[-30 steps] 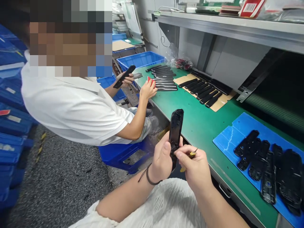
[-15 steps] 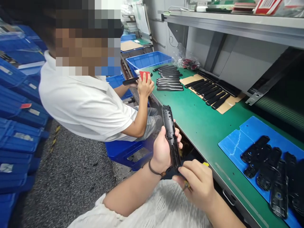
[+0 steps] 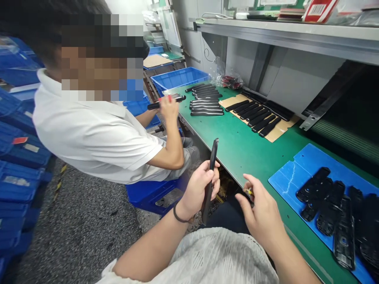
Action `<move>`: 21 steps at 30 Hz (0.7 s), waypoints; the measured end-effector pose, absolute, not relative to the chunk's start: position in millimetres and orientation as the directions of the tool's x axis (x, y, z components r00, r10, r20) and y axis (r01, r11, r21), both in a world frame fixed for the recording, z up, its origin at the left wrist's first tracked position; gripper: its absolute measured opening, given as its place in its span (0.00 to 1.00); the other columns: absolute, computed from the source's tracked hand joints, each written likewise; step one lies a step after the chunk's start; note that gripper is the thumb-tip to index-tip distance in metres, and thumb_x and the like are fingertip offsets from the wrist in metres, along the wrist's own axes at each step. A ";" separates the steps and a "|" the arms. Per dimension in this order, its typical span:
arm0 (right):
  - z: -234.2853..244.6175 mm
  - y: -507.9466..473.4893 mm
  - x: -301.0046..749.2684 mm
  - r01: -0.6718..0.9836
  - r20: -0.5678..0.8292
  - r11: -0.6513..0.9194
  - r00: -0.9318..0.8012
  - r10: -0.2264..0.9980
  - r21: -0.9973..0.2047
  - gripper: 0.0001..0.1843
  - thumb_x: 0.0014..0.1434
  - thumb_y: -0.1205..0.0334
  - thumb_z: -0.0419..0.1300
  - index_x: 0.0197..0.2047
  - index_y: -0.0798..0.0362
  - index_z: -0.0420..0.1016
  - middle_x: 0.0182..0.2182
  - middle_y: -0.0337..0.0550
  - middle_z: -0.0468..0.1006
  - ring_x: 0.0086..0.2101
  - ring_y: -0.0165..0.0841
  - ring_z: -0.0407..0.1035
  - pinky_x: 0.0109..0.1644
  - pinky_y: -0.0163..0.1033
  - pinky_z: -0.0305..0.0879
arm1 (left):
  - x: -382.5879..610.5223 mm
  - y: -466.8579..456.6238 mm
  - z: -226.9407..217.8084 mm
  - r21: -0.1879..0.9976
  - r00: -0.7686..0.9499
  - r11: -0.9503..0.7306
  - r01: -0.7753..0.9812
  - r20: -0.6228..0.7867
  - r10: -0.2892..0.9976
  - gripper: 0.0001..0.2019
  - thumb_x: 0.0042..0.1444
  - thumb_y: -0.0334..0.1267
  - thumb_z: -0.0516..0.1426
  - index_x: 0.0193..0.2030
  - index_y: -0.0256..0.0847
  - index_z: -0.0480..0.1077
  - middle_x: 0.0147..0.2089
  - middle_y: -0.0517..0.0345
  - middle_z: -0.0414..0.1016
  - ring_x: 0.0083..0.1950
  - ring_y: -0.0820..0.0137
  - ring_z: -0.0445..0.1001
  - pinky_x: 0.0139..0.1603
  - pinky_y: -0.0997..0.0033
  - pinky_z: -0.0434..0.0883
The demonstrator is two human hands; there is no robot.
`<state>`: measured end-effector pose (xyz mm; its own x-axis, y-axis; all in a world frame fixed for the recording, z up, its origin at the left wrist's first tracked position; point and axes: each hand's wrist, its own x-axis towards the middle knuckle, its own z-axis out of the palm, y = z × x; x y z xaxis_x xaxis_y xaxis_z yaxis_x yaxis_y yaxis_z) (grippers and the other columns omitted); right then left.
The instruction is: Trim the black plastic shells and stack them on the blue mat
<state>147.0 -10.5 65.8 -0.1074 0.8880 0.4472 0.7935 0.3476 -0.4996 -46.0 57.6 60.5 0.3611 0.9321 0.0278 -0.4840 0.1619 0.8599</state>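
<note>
1. Upper left of the frame, a co-worker's hand (image 3: 167,110) grips a black part (image 3: 154,105).
2. Lower middle, the left hand (image 3: 197,189) clamps a slim black plastic housing (image 3: 211,177), held upright.
3. Well apart, the right hand (image 3: 260,209) pinches a small yellow-handled tool (image 3: 248,192).
4. Lower right, black housings (image 3: 344,236) lie on a blue mat (image 3: 284,185) on the green bench (image 3: 242,146).
</note>
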 end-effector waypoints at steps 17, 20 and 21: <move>123.6 36.0 177.5 0.906 0.576 0.421 -0.362 0.733 0.033 0.35 0.68 0.27 0.48 0.31 0.50 0.70 0.26 0.43 0.68 0.29 0.34 0.56 0.31 0.42 0.44 | -27.7 22.9 67.5 0.996 0.447 0.088 -0.014 -0.072 0.892 0.22 0.74 0.55 0.48 0.48 0.39 0.71 0.23 0.63 0.67 0.23 0.73 0.61 0.25 0.72 0.59; 121.1 35.7 177.6 0.911 0.574 0.411 -0.350 0.741 0.024 0.34 0.68 0.28 0.48 0.30 0.50 0.69 0.26 0.43 0.68 0.29 0.35 0.55 0.31 0.43 0.43 | -25.5 22.5 65.2 0.994 0.434 0.101 -0.030 -0.078 0.898 0.21 0.73 0.56 0.48 0.44 0.40 0.70 0.23 0.62 0.66 0.23 0.73 0.61 0.25 0.72 0.59; 119.4 35.3 178.4 0.911 0.574 0.412 -0.350 0.740 0.024 0.34 0.69 0.28 0.48 0.30 0.50 0.69 0.26 0.43 0.68 0.29 0.35 0.55 0.31 0.43 0.43 | -24.3 22.6 64.3 0.994 0.426 0.104 -0.033 -0.080 0.901 0.21 0.73 0.56 0.49 0.43 0.40 0.70 0.23 0.62 0.67 0.23 0.73 0.61 0.25 0.72 0.59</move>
